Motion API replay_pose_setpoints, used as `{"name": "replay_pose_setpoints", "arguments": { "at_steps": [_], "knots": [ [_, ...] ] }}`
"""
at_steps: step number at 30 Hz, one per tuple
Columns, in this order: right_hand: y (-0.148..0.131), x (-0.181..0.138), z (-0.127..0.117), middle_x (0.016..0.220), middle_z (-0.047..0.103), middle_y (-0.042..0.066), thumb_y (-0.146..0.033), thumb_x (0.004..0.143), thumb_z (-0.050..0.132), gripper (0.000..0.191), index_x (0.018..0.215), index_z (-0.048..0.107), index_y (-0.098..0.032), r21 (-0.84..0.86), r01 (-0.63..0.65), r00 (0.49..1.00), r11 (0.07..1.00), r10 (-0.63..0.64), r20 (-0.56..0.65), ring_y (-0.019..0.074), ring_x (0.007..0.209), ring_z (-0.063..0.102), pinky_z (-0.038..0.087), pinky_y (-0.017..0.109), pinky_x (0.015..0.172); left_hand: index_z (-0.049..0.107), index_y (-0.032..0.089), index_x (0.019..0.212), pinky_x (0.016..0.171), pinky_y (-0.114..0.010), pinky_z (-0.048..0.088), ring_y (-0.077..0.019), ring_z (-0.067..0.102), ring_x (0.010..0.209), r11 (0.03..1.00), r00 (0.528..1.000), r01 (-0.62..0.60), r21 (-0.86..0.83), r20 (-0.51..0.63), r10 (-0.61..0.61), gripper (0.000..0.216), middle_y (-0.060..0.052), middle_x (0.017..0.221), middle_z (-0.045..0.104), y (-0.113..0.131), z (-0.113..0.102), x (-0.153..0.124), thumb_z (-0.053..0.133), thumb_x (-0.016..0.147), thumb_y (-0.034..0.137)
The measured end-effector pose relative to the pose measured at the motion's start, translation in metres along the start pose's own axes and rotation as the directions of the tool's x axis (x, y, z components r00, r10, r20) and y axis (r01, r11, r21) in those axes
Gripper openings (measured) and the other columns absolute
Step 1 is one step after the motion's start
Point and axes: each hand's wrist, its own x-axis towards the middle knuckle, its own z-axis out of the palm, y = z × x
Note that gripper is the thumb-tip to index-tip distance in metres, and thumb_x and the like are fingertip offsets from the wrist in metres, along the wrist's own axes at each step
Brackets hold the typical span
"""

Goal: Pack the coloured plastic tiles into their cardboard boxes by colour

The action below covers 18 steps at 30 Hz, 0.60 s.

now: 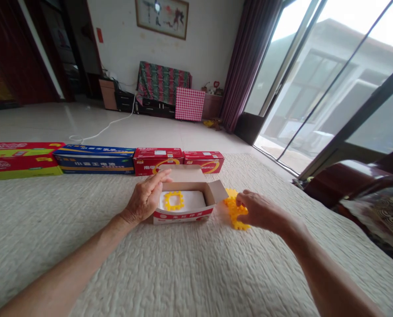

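In front of me an open cardboard box [183, 215], white and red on its front, lies on the bedding with its flaps folded out. Inside, on a white surface, is one square yellow plastic frame [174, 201] with notched edges. My left hand [145, 197] is closed against the box's left side and flap; its fingertips reach the back. To the right of the box, my right hand [257, 210] hovers over or touches a small pile of yellow plastic pieces [234, 213], thumb and fingers apart. The hand partly hides the pile.
Behind the box stand a red-and-green box [21, 160], a blue battery box [95, 159] and two red boxes [158, 154], in a row along the far edge of the textured cover [117, 264]. A dark wooden chair [358, 176] is at the right, by the glass doors.
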Motion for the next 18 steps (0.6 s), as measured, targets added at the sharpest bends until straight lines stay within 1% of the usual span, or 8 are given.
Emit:
{"name": "replay_pose_setpoints", "arguments": {
  "at_steps": [3,6,11,15,18],
  "knots": [
    [-0.001,-0.001,0.000,0.091,0.067,0.009,-0.013,0.067,0.064,0.020,0.086,0.066,-0.016,0.006,0.001,1.000,1.000,-0.001,-0.001,0.0189,0.077,0.062,0.045,0.030,0.067,0.052,0.016,0.132,0.095,-0.031,0.046,-0.0170,0.063,0.104,1.000,1.000,-0.003,-0.007,0.003,0.003,0.042,-0.008,0.110,0.070,0.000,0.000,0.000,0.036,0.093,0.022],
    [0.000,-0.001,0.002,0.092,0.066,0.010,-0.012,0.067,0.063,0.020,0.087,0.066,-0.016,-0.001,-0.019,1.000,1.000,0.019,0.017,0.0193,0.077,0.062,0.045,0.030,0.067,0.053,0.014,0.131,0.095,-0.030,0.046,-0.0170,0.064,0.103,1.000,1.000,0.002,-0.009,0.002,-0.002,0.042,-0.008,0.109,0.070,0.000,0.000,0.000,0.036,0.093,0.021],
    [0.008,0.002,0.010,0.094,0.067,0.009,-0.006,0.069,0.057,0.023,0.088,0.065,-0.016,0.019,-0.016,0.999,1.000,0.015,0.053,0.0178,0.079,0.061,0.045,0.028,0.068,0.053,0.015,0.130,0.094,-0.030,0.047,-0.0170,0.063,0.103,1.000,1.000,0.007,-0.007,0.000,-0.007,0.041,-0.007,0.107,0.070,-0.001,0.001,0.000,0.036,0.093,0.021],
    [0.014,0.003,0.016,0.091,0.068,0.008,-0.002,0.067,0.055,0.028,0.088,0.066,-0.016,0.029,-0.027,0.999,0.999,0.025,0.044,0.0172,0.078,0.062,0.044,0.026,0.066,0.053,0.015,0.130,0.095,-0.032,0.046,-0.0173,0.063,0.103,1.000,1.000,0.004,0.001,0.003,-0.004,0.041,-0.007,0.108,0.070,-0.001,0.001,0.000,0.036,0.093,0.020],
    [0.014,0.002,0.014,0.090,0.069,0.008,-0.001,0.067,0.054,0.030,0.088,0.067,-0.017,0.033,-0.020,0.999,0.999,0.018,0.043,0.0167,0.078,0.063,0.044,0.026,0.067,0.053,0.015,0.130,0.094,-0.032,0.047,-0.0179,0.064,0.102,1.000,1.000,0.010,0.009,0.002,-0.010,0.042,-0.008,0.109,0.070,-0.001,0.000,0.000,0.036,0.092,0.021]
  ]
}}
